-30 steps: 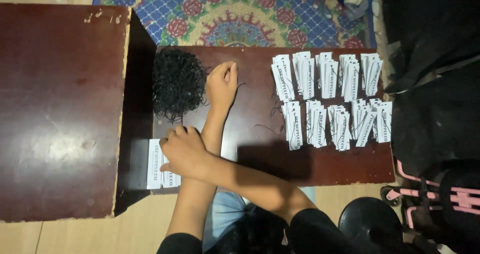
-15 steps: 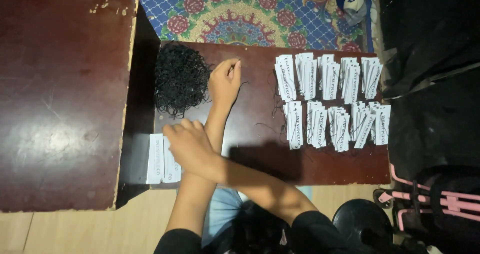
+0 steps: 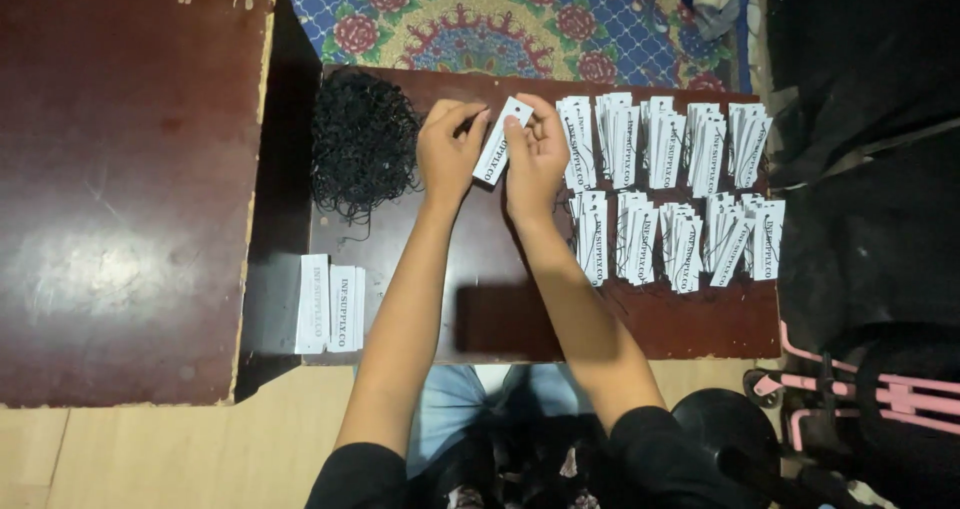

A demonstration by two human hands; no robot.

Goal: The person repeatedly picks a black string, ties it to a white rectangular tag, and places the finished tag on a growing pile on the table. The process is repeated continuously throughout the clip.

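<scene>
- A small white paper tag [image 3: 501, 140] is held up over the low brown wooden table [image 3: 520, 319], between both hands.
- It is pinched by the left hand [image 3: 450, 154] & right hand [image 3: 535, 154], fingers closed on it.
- A pile of thin black strings [image 3: 362, 144] is just left; rows of white tag stacks w/ strings [image 3: 670, 189] are right.
- The tag could prob. be bent or dropped if squeezed too hard or let loose.

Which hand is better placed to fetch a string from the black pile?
Left, probably. The left hand lies right beside the string pile, while the right hand sits farther off, next to the tag stacks. Both hands pinch one white tag, so the right could keep it.
</scene>
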